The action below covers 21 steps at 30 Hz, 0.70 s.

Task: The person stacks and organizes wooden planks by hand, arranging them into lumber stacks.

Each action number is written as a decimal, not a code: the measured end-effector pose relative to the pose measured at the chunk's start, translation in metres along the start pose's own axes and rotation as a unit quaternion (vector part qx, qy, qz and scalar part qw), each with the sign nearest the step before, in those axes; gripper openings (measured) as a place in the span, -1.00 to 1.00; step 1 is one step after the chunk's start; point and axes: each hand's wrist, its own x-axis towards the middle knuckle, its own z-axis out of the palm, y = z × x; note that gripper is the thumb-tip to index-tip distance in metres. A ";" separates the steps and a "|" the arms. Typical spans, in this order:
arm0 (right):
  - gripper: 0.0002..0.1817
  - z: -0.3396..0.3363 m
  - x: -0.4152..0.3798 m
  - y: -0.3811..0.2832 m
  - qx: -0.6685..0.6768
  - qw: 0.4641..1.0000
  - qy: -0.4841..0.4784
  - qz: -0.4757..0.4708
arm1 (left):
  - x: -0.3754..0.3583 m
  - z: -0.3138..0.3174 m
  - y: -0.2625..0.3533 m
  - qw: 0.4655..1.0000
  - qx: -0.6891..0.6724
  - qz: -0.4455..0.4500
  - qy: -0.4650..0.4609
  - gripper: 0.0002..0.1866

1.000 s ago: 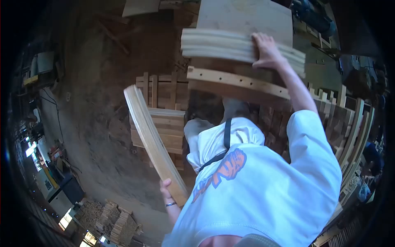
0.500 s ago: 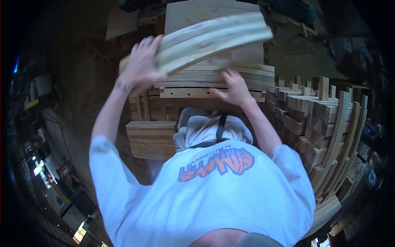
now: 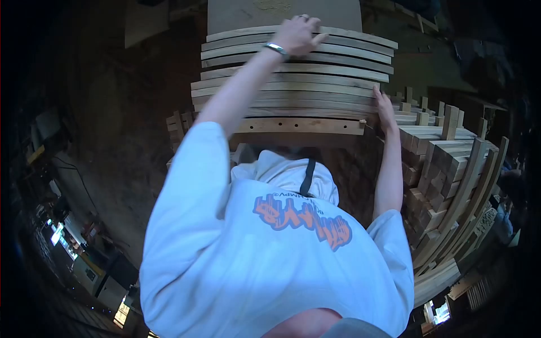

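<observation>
Wears a loose, pale blue-white T-shirt (image 3: pixel 282 270) with wide sleeves (image 3: pixel 189 174) ending near the elbows and a rounded neckline; carries across the chest a jagged graffiti-like print (image 3: pixel 304 219), orange edged in purple-blue, with small dark lettering (image 3: pixel 282 195) beside it, only partly legible; shows below the hem a pale, creased lower garment (image 3: pixel 276 166), crossed by a narrow black strap (image 3: pixel 308 177); has a shiny metallic band (image 3: pixel 276 49) around the left wrist and a dark ring (image 3: pixel 304 17) on the left hand (image 3: pixel 296 37); ends, nearest the camera, in a smooth grey-green brim (image 3: pixel 355 329).
</observation>
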 end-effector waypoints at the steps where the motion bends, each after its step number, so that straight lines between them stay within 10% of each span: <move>1: -0.14 0.001 0.004 0.004 -0.004 1.000 0.000 0.000 | 0.007 0.018 0.006 0.999 -0.008 -0.008 0.039 -0.50; 9: -0.17 0.004 0.014 0.016 0.139 0.987 -0.043 0.065 | -0.061 -0.002 -0.017 0.973 -0.010 -0.011 0.230 -0.65; 13: -0.23 0.016 0.002 0.004 0.170 0.984 -0.030 0.052 | -0.207 -0.057 -0.118 0.915 0.064 -0.289 0.274 -0.54; 14: -0.23 0.017 0.004 0.010 0.173 0.983 -0.025 0.053 | -0.243 -0.044 -0.150 0.881 -0.013 -0.433 0.193 -0.49; 16: -0.25 0.016 0.009 0.021 0.200 0.978 -0.011 0.063 | -0.277 -0.032 -0.171 0.683 -0.576 -0.440 0.095 -0.40; 21: -0.17 0.012 0.000 -0.007 0.209 0.975 -0.002 0.080 | -0.265 -0.017 -0.146 0.763 -0.501 -0.394 0.111 -0.38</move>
